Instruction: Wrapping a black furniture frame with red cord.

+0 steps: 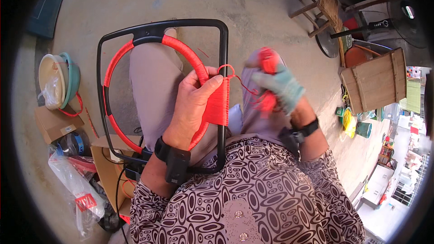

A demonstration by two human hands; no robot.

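Note:
A black tubular frame (224,49) with rounded corners rests across my lap. Inside it sits a ring (185,52) wrapped mostly in red cord, with black showing in places. Between the ring and the frame's right bar is a flat red-wound panel (218,106). Bare, my left hand (192,101) pinches the panel's upper end against the ring, thumb on top. In a pale green work glove, my right hand (284,86) is closed round a bundle of red cord (268,59), blurred by motion. A loose strand (239,80) runs from the bundle to the panel's top.
At the left are stacked basins (50,81), a cardboard box (58,124), an open carton (106,167) and a clear plastic bag (74,185). A wooden stool (327,7), a black fan (384,25) and a wooden board (375,81) stand at the right.

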